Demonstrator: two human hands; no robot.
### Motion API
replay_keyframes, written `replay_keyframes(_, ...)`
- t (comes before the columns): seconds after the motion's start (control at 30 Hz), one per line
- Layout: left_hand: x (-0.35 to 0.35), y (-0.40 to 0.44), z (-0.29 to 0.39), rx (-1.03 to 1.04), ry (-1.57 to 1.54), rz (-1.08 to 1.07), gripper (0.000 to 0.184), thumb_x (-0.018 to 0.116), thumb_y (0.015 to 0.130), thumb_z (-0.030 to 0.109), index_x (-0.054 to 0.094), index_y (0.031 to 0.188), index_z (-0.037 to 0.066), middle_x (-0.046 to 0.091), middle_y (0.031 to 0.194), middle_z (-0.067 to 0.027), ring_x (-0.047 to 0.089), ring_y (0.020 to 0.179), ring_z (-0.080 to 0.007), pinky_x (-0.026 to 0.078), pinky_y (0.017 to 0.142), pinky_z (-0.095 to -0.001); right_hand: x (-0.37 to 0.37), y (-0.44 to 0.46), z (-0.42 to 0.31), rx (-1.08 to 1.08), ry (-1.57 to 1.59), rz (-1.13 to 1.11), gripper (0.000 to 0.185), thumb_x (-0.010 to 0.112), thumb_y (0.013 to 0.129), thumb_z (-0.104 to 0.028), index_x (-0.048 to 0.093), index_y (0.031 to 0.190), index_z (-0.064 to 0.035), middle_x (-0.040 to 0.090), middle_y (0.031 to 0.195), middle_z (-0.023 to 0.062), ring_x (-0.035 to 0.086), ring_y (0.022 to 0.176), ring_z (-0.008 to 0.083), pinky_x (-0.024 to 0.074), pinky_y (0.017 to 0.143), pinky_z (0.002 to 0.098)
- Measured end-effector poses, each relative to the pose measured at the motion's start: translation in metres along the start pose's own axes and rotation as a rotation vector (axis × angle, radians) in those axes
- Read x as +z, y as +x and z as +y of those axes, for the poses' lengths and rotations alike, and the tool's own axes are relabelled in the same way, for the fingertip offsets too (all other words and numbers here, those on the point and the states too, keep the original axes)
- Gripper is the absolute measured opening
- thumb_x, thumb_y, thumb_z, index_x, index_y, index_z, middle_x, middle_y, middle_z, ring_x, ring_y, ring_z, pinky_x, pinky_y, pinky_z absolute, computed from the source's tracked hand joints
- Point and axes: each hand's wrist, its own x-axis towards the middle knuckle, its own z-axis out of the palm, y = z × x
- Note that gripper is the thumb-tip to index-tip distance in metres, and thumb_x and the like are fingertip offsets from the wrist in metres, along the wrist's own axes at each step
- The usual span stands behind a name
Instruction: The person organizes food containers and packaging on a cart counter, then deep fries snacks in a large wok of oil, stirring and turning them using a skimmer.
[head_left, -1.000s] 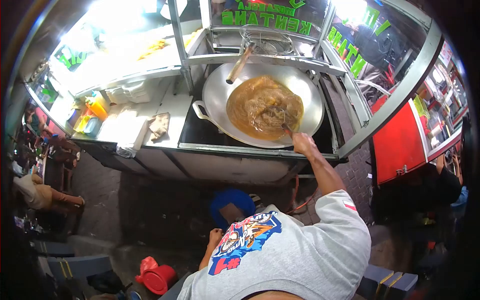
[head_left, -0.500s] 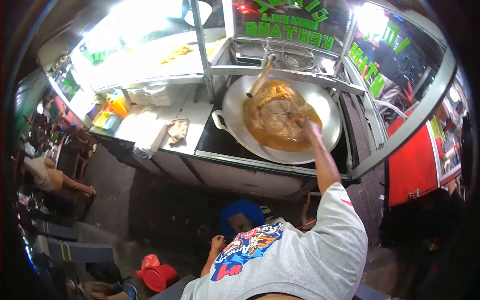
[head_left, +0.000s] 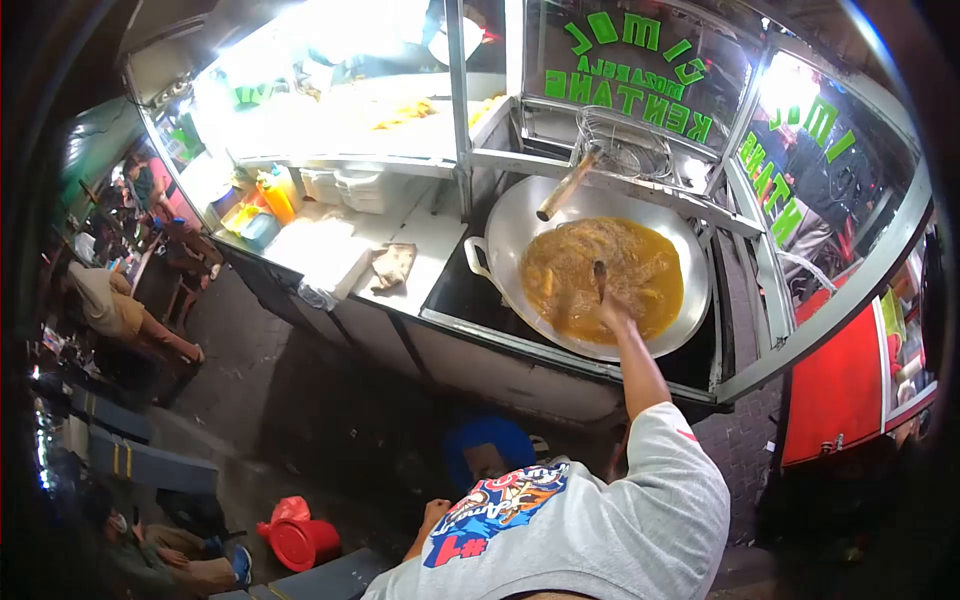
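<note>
A large metal wok [head_left: 510, 235] holds bubbling brown oil [head_left: 655, 290] with pale yellow pieces of food in it. Over the near part of the oil, my right hand [head_left: 617, 315] is closed around the handle of a frying tool [head_left: 600, 272]. A short dark piece of that tool shows past my fingers; its head is lost in the froth, so I cannot tell its kind. My left hand [head_left: 436, 512] hangs low by my body, fingers curled, away from the cart. Whether it holds anything is hidden.
Behind the wok lie a wooden-handled wire strainer [head_left: 568, 187] and a metal rail [head_left: 630, 190]. Left on the counter are sauce bottles [head_left: 276, 200], white boxes [head_left: 358, 190] and a folded cloth [head_left: 394, 265]. A blue bin [head_left: 490, 440] and red bucket [head_left: 303, 543] stand below. People sit at left.
My right hand has moved from the wok's right side toward its near middle, and the oil is more churned. The whole view has shifted. My left hand stays low.
</note>
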Motion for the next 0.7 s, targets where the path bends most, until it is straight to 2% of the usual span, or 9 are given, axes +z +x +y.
replay_keyframes(0.1, -0.013, -0.006, 0.028, 0.022, -0.010, -0.027, 0.031, 0.058, 0.080, 0.025, 0.065, 0.091, -0.003, 0.067, 0.080, -0.0171, 0.065, 0.072, -0.0224, 0.050, 0.067, -0.0330, -0.004, -0.029, -0.023, -0.081, -0.043, -0.114, 0.053, 0.056, 0.074, -0.012, 0.041, 0.124, -0.0014, 0.060, 0.098, 0.0260, 0.060, 0.089, 0.0401, 0.0466, 0.078, 0.0470)
replay_keyframes(0.13, -0.014, -0.006, 0.035, 0.002, -0.008, -0.018, 0.031, 0.057, 0.080, 0.024, 0.065, 0.091, -0.004, 0.067, 0.080, -0.0167, 0.065, 0.072, -0.0219, 0.050, 0.067, -0.0328, 0.002, -0.032, -0.020, -0.104, -0.074, -0.176, 0.046, 0.056, 0.072, -0.011, 0.045, 0.112, 0.0072, 0.061, 0.089, 0.0257, 0.061, 0.084, 0.0408, 0.0478, 0.075, 0.0465)
replay_keyframes(0.27, -0.012, 0.002, 0.049, 0.087, -0.022, -0.062, 0.030, 0.055, 0.082, 0.023, 0.064, 0.092, -0.004, 0.067, 0.080, -0.0165, 0.066, 0.073, -0.0201, 0.051, 0.066, -0.0321, 0.015, -0.063, -0.005, -0.242, -0.071, -0.101, 0.034, 0.054, 0.072, -0.010, 0.049, 0.102, 0.0040, 0.061, 0.084, 0.0263, 0.061, 0.083, 0.0398, 0.0468, 0.070, 0.0499)
replay_keyframes(0.37, 0.008, 0.038, 0.000, 0.152, -0.153, -0.120, 0.028, 0.057, 0.083, 0.022, 0.064, 0.087, -0.005, 0.066, 0.074, -0.0152, 0.064, 0.067, -0.0200, 0.050, 0.062, -0.0311, -0.016, -0.102, -0.014, -0.206, 0.018, -0.179, 0.030, 0.052, 0.070, -0.013, 0.050, 0.097, -0.0004, 0.059, 0.086, 0.0266, 0.057, 0.086, 0.0420, 0.0442, 0.069, 0.0490)
replay_keyframes(0.47, -0.003, 0.023, 0.032, 0.159, -0.080, -0.123, 0.026, 0.056, 0.084, 0.020, 0.064, 0.088, -0.004, 0.066, 0.073, -0.0134, 0.062, 0.065, -0.0180, 0.049, 0.059, -0.0311, -0.051, -0.137, -0.009, -0.211, 0.099, -0.149, 0.026, 0.054, 0.072, -0.016, 0.048, 0.093, -0.0022, 0.058, 0.090, 0.0261, 0.055, 0.090, 0.0422, 0.0431, 0.073, 0.0490)
replay_keyframes(0.57, -0.014, 0.011, 0.050, 0.084, -0.083, -0.137, 0.022, 0.055, 0.085, 0.017, 0.063, 0.089, -0.003, 0.065, 0.073, -0.0126, 0.060, 0.063, -0.0162, 0.048, 0.056, -0.0307, -0.110, -0.166, -0.015, -0.009, 0.053, -0.105, 0.041, 0.056, 0.073, -0.019, 0.049, 0.112, -0.0062, 0.060, 0.100, 0.0241, 0.058, 0.094, 0.0385, 0.0452, 0.080, 0.0470)
replay_keyframes(0.63, -0.019, 0.011, 0.052, 0.124, -0.050, -0.165, 0.021, 0.055, 0.085, 0.017, 0.062, 0.088, -0.002, 0.063, 0.069, -0.0102, 0.057, 0.059, -0.0149, 0.046, 0.053, -0.0299, -0.134, -0.186, 0.002, -0.034, -0.084, 0.043, 0.052, 0.057, 0.074, -0.021, 0.046, 0.125, -0.0151, 0.059, 0.105, 0.0214, 0.057, 0.098, 0.0368, 0.0454, 0.083, 0.0442)
replay_keyframes(0.67, -0.018, 0.012, 0.052, 0.010, -0.176, -0.185, 0.020, 0.054, 0.086, 0.017, 0.061, 0.087, -0.002, 0.061, 0.066, -0.0084, 0.053, 0.053, -0.0128, 0.043, 0.048, -0.0284, -0.149, -0.193, 0.009, -0.065, -0.165, 0.035, 0.058, 0.057, 0.074, -0.022, 0.042, 0.130, -0.0200, 0.060, 0.107, 0.0182, 0.057, 0.098, 0.0351, 0.0452, 0.085, 0.0432)
replay_keyframes(0.7, -0.020, 0.011, 0.054, 0.022, -0.143, -0.199, 0.019, 0.054, 0.086, 0.016, 0.061, 0.088, -0.001, 0.060, 0.066, -0.0085, 0.052, 0.051, -0.0122, 0.042, 0.047, -0.0279, -0.187, -0.211, -0.016, 0.043, -0.163, -0.043, 0.054, 0.058, 0.074, -0.021, 0.047, 0.126, -0.0204, 0.059, 0.109, 0.0185, 0.057, 0.099, 0.0339, 0.0445, 0.087, 0.0429)
